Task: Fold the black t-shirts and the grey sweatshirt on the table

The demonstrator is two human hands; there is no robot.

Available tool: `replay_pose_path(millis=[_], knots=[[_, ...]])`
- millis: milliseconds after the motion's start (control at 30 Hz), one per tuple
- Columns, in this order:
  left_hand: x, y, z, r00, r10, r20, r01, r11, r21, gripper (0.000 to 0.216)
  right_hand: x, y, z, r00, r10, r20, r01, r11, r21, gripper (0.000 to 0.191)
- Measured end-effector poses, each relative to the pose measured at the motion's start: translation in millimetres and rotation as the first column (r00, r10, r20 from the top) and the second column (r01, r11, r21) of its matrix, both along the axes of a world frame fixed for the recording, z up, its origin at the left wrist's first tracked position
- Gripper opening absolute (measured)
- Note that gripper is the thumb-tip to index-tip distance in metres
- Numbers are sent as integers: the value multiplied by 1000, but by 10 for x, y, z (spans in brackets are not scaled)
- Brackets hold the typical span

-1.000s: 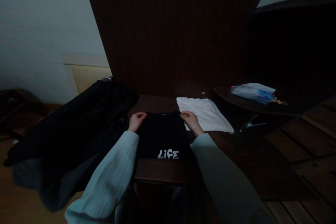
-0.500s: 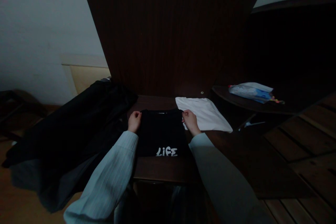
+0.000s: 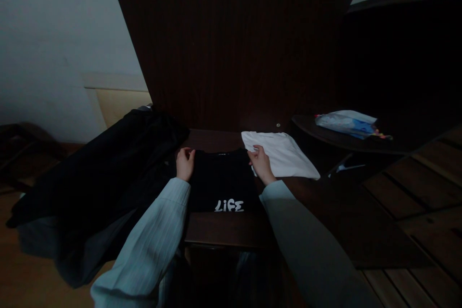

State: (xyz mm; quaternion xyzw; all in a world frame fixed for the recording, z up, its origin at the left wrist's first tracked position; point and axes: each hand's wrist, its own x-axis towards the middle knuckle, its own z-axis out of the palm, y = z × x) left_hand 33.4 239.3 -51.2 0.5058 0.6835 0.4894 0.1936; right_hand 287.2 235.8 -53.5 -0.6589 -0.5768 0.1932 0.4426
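A folded black T-shirt [image 3: 222, 183] with white "LIFE" lettering lies on a dark wooden table [image 3: 224, 228] in front of me. My left hand [image 3: 185, 163] pinches its far left corner, fingers closed on the cloth. My right hand [image 3: 260, 163] grips its far right corner, beside a folded white garment [image 3: 281, 154] that lies just to the right. Both of my arms wear pale striped sleeves.
A heap of dark clothing [image 3: 101, 178] spreads over the left side and hangs off the table. A plastic bag [image 3: 348, 122] rests on a round dark shelf at the right. A dark wood panel stands behind, slatted wood at the far right.
Both hands have drawn slightly nearer to me while holding the shirt's far corners, and the fingers have curled tighter. The shirt stays folded in place.
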Motion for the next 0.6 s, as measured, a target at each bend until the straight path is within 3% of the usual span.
replay_pose_path(millis=[167, 333, 433, 600], knots=[[-16, -82, 35, 997, 6, -73, -15, 993, -118, 23, 22, -73, 120, 997, 70, 20, -66, 985, -157, 28], [-13, -106, 30, 992, -61, -111, 38, 980, -198, 23, 107, -145, 231, 944, 187, -273, -276, 901, -335, 33], [-10, -105, 16, 988, -78, -134, 52, 981, -189, 22, 140, -159, 248, 905, 197, -376, -328, 886, -327, 36], [-12, -101, -29, 979, -90, -183, 62, 986, -153, 22, 163, -118, 199, 893, 151, -423, -276, 928, -252, 36]])
